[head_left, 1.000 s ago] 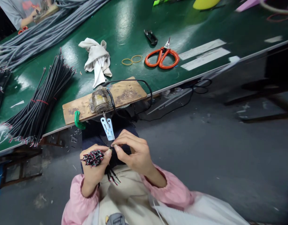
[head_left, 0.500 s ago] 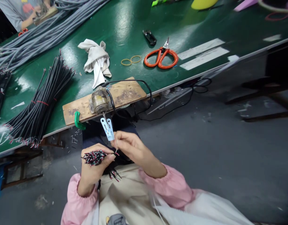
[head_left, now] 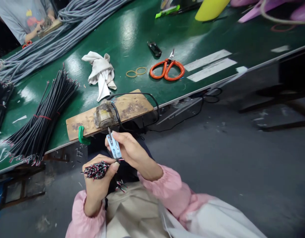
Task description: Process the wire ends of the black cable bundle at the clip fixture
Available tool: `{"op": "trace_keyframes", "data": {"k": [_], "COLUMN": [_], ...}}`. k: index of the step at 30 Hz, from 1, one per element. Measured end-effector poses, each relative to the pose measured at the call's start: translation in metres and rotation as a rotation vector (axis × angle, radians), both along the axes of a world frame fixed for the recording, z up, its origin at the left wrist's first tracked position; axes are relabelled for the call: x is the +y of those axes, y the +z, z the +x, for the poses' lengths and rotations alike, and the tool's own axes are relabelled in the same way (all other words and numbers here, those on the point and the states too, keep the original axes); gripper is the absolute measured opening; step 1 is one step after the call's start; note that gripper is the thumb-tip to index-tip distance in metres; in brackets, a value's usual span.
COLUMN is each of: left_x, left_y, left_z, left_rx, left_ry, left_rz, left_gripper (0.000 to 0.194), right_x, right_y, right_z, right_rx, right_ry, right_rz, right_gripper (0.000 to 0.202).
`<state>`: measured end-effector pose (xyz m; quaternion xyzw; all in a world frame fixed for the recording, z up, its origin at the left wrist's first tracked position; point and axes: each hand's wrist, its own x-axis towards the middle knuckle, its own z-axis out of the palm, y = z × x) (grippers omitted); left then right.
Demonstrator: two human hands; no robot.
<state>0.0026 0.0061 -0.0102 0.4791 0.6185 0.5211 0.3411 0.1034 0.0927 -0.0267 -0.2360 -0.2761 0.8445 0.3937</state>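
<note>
Head view: your left hand point(head_left: 96, 190) is wrapped around a bunch of black wires point(head_left: 96, 170), and lots of red, white and black ends poke out of your fist. Your right hand point(head_left: 131, 150) grips a blue clip point(head_left: 115, 148), with the thumb on its right side and some fingers on its left. The clip is between your hands and the round machine point(head_left: 105, 114), and its near end is right by your left thumb. That machine sits on a wood board point(head_left: 136, 107) at the near edge of the green table point(head_left: 132, 33).

A tiny wire tip point(head_left: 121, 159) sticks out to the right beside your left thumb. It is too small to tell if the clip is biting it. The clip covers part of your right fingers. Your left hand hides the middle of the bunch, but more ends show on its near side. The thin metal rod point(head_left: 109, 130) meets the far end of the clip, and it is hard to see how they join. At the far left, another person point(head_left: 34, 21) is cut off at the top, and what they hold is hard to make out.
</note>
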Motion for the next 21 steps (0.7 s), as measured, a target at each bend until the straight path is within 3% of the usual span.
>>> {"op": "trace_keyframes", "data": {"k": [5, 11, 17, 21], "left_x": [0.002, -0.001, -0.006, -0.007], "left_y": [0.002, 0.004, 0.004, 0.006], "left_z": [0.002, 0.000, -0.003, -0.002], "left_rx": [0.000, 0.051, 0.036, 0.023], "left_ry": [0.004, -0.020, -0.115, -0.141], "left_rz": [-0.008, 0.002, -0.061, -0.127], "left_gripper": [0.013, 0.013, 0.016, 0.016], "right_x": [-0.003, -0.008, -0.028, -0.040], "right_y": [-0.013, -0.036, -0.036, -0.018], "right_z": [0.000, 0.009, 0.030, 0.042], "right_rx": [0.086, 0.025, -0.260, -0.358], "right_ry": [0.105, 0.014, -0.134, -0.313], "right_rz": [-0.152, -0.195, 0.179, 0.674], "right_gripper": [0.052, 0.047, 0.021, 0.013]}}
